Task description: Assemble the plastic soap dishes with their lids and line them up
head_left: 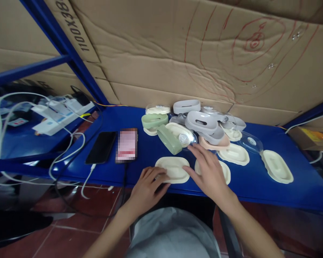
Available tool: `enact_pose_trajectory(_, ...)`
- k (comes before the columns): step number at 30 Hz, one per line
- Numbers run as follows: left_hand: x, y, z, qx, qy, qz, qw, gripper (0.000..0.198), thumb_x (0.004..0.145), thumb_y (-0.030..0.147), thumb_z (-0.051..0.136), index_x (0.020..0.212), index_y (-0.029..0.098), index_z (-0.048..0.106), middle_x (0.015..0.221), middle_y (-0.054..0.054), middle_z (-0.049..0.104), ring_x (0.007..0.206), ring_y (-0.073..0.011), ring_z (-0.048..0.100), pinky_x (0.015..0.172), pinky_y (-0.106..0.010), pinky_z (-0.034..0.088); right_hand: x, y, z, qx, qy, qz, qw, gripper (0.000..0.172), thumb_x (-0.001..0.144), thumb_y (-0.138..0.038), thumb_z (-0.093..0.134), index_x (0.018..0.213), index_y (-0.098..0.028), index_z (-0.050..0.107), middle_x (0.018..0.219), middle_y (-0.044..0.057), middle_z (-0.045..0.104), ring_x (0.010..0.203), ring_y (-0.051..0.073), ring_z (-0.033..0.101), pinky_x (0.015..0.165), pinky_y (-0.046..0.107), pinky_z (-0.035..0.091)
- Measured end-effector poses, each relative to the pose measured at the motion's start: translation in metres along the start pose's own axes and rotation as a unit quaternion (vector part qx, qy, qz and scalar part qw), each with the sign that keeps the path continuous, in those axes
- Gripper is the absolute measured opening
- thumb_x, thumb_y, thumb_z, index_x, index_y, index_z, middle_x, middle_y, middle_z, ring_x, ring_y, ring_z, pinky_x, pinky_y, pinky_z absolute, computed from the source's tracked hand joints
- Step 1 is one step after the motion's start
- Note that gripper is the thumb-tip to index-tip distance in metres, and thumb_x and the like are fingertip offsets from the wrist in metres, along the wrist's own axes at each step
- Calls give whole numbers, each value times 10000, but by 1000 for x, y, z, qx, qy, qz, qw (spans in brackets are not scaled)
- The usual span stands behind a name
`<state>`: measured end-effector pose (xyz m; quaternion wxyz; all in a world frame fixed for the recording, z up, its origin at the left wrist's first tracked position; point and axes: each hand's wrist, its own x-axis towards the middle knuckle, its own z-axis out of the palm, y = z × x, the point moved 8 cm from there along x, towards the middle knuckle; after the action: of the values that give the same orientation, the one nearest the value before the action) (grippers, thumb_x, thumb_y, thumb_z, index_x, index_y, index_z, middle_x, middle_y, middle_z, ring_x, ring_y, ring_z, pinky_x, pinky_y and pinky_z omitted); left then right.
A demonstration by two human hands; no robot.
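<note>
A cream oval moulded tray (174, 168) lies near the front edge of the blue surface. At its left end is my left hand (152, 182), fingers bent over the rim and thumb by the front edge. My right hand (208, 170) is spread, its thumb at the tray's right end and its fingertips by a clear plastic cover (193, 138) with a round label. Beneath the right hand another cream tray (226, 172) is partly hidden. Just beyond are a green oval holder (169, 139) tipped on its side and a slotted grey oval holder (201, 122).
Several more holders, covers and cream trays pile up behind, including a peach holder (215, 142). A cream tray (277, 166) lies at the right. On the left are a black phone (101, 147), a lit-screen device (126, 145), cables and a power strip (61, 116). Cardboard (150, 46) walls the back.
</note>
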<state>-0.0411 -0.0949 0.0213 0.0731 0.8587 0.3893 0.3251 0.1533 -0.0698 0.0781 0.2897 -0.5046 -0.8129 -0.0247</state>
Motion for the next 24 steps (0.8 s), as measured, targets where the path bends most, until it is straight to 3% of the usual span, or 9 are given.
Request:
enact_pose_trajectory(2, 0, 0, 0, 5, 0, 3, 1000, 104, 1039, 203, 639, 1123, 225, 696, 1173, -85, 732, 1114, -248, 685, 984, -436, 516, 37, -9, 22, -16, -20, 20, 999, 693, 1052, -521, 588, 1641, -219, 382, 1525, 197, 582, 1359, 386, 604, 1068, 536, 536)
enact_pose_trajectory(5, -1, 0, -2, 9, 8, 5, 1000, 94, 1031, 195, 647, 1104, 220, 701, 1162, -83, 736, 1109, -247, 690, 987, -434, 519, 77, -9, 51, -16, -91, 51, 994, 535, 1074, -403, 554, 1556, -177, 499, 1296, 191, 708, 1140, 372, 715, 954, 529, 591)
enact_pose_trajectory(7, -1, -1, -3, 9, 12, 4, 1000, 91, 1028, 189, 652, 1098, 218, 702, 1161, -79, 737, 1109, -244, 688, 991, -430, 517, 87, -5, 45, 25, -78, 53, 995, 445, 1090, -332, 493, 1506, -182, 549, 1281, 164, 727, 1129, 341, 727, 963, 503, 597)
enact_pose_trajectory(9, -1, -2, -4, 8, 11, 3, 1000, 97, 1030, 179, 648, 1104, 217, 698, 1166, -80, 734, 1114, -243, 684, 990, -429, 517, 79, 7, 17, 79, -11, 58, 995, 435, 1106, -356, 454, 1498, -196, 556, 1379, 146, 700, 1220, 314, 699, 1031, 482, 579)
enact_pose_trajectory(11, -2, -3, -4, 8, 9, 0, 1000, 108, 1034, 170, 639, 1119, 213, 689, 1178, -87, 728, 1127, -248, 679, 999, -441, 518, 48, 30, -17, 109, 51, 99, 988, 457, 1112, -433, 454, 1499, -217, 565, 1431, 128, 682, 1274, 290, 673, 1071, 458, 562)
enact_pose_trajectory(14, -3, -6, -5, 17, 21, -10, 1000, 109, 1036, 169, 629, 1125, 208, 679, 1205, -104, 721, 1145, -258, 675, 1018, -462, 526, -34, 86, -62, 67, 96, 242, 963, 493, 1089, -530, 478, 1457, -241, 636, 1387, 129, 713, 1265, 314, 678, 1060, 484, 557)
enact_pose_trajectory(19, -3, -9, -4, 41, 47, -27, 998, 99, 1024, 173, 632, 1100, 215, 681, 1247, -117, 718, 1160, -277, 676, 1013, -471, 549, -189, 174, -107, 22, 162, 457, 875, 642, 987, -701, 540, 1371, -218, 718, 1350, 142, 730, 1287, 407, 653, 1100, 592, 503)
enact_pose_trajectory(21, -2, -9, -2, 52, 49, -30, 997, 121, 1022, 173, 637, 1128, 219, 672, 1248, -116, 718, 1165, -286, 675, 1011, -476, 551, -219, 195, -106, 27, 145, 494, 857, 689, 953, -738, 560, 1335, -192, 737, 1301, 157, 748, 1262, 430, 662, 1084, 612, 506)
enact_pose_trajectory(24, -2, -10, -1, 65, 56, -40, 996, 185, 1025, 173, 636, 1201, 225, 646, 1302, -130, 689, 1197, -307, 660, 1016, -498, 549, -218, 201, -103, -9, 134, 457, 879, 687, 975, -718, 538, 1371, -185, 713, 1340, 170, 728, 1282, 425, 647, 1091, 627, 495)
